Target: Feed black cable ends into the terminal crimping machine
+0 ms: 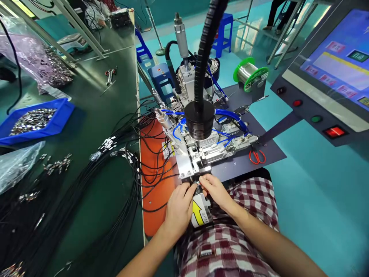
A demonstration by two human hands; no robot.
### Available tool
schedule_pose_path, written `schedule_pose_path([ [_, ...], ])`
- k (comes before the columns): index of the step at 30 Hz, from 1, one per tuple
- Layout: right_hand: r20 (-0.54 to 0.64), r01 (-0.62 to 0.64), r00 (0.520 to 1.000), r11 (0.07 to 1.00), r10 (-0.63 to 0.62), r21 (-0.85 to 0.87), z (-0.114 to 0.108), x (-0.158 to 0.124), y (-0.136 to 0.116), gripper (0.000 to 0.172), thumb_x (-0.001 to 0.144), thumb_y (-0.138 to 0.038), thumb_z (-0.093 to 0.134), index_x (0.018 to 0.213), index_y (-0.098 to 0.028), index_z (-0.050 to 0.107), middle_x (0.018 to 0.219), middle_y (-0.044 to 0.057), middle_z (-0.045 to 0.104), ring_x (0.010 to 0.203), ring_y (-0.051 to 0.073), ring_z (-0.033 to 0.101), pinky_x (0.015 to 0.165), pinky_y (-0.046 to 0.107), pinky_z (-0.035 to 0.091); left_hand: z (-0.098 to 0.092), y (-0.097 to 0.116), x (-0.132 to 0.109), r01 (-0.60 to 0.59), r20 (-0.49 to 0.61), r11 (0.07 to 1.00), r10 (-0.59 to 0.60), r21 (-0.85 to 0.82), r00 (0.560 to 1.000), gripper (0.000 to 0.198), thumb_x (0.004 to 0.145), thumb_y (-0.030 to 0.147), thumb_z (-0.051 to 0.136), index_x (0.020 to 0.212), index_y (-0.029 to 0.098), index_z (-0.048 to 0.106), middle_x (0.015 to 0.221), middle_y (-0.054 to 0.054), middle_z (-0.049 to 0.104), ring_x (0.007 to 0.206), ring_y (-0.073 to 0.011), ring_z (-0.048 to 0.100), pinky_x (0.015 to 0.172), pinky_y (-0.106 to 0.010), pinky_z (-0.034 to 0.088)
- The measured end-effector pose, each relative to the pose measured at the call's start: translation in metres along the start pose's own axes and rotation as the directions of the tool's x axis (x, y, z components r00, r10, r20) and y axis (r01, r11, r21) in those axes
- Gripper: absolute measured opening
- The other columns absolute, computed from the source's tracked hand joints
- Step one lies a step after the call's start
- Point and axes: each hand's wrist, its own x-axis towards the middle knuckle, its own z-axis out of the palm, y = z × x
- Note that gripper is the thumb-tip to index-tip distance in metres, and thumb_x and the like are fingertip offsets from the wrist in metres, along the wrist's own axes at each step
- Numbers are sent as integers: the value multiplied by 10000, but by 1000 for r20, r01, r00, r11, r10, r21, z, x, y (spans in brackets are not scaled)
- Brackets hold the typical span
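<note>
My left hand (pixel 180 204) is closed, its thumb and fingers pinched at the front of the silver machine (pixel 198 150). Opposite it, my right hand (pixel 215 190) pinches at the same spot, fingertips almost meeting the left ones. A small metal piece shows between them, too small and covered to name. Just below the fingers sits a white block with a yellow arrow label (pixel 198 211). Black cables (pixel 161 173) with small metal ends run from the bench across the orange board (pixel 155 219) toward the machine.
On the left bench lie a blue tray of metal connectors (pixel 34 119), a clear bag (pixel 17 165) and bundled black cables. Red-handled scissors (pixel 256 157), a green solder wire spool (pixel 250 75) and a touch screen panel (pixel 340 65) are on the right. A black flexible tube (pixel 206 57) hangs over the machine.
</note>
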Motion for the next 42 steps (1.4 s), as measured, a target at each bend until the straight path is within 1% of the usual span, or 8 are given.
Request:
schedule_pose_path([
  [10,-34,21,999,999,-20,24,2,-5,-2,326,814,-492,616,734,-187,531,485,-77,479,456,94,412,495,237,309,4,4,1,-22,26,997,20,79,999,361,871,66,392,1171,127,584,986,-125,630,875,-224,591,734,-360,546],
  [15,26,-15,1000,999,14,51,0,-1,-1,381,786,-537,614,720,-175,516,497,-73,470,464,84,378,510,237,300,1,0,0,86,38,987,-82,-134,996,355,885,68,378,1157,170,581,974,-89,598,913,-200,575,790,-349,536],
  [18,53,-26,998,998,24,51,-2,0,-3,389,772,-547,620,726,-176,510,521,-74,464,484,86,385,523,238,299,-4,-3,-19,192,42,960,-187,-205,981,371,927,94,343,1235,174,534,1079,-101,563,1009,-193,549,864,-359,520],
  [23,65,-37,997,998,33,50,-4,1,-1,387,774,-547,622,730,-182,501,513,-76,471,487,90,388,534,243,293,-6,5,-61,376,23,926,-376,-13,926,480,947,149,370,1424,206,374,1256,-129,460,1160,-237,460,975,-464,459],
  [27,51,-21,999,999,19,37,-4,3,3,396,774,-555,629,731,-178,515,505,-69,500,490,94,404,548,250,311,-5,14,-73,443,3,893,-444,77,896,502,951,207,402,1449,211,342,1377,-140,390,1255,-278,390,1025,-522,419],
  [34,-3,18,1000,1000,-18,13,-7,3,4,450,749,-616,647,737,-176,552,535,-50,527,502,115,470,555,267,356,-1,10,-74,433,-15,894,-434,116,901,540,944,217,416,1472,225,301,1452,-116,403,1335,-289,347,1075,-534,381],
  [38,-103,37,994,999,-36,9,-23,-3,3,524,766,-685,577,858,-170,597,734,-14,569,535,115,530,545,270,368,2,9,-75,431,-23,893,-431,134,902,554,943,199,409,1482,218,281,1463,-116,397,1341,-277,346,1085,-521,381],
  [42,-183,46,982,999,-46,-5,-46,-14,6,544,757,-699,580,860,-166,610,712,-16,532,520,110,507,521,267,362,5,10,-77,434,-59,891,-430,136,901,562,936,193,420,1480,244,289,1453,-100,424,1329,-267,382,1073,-506,408],
])
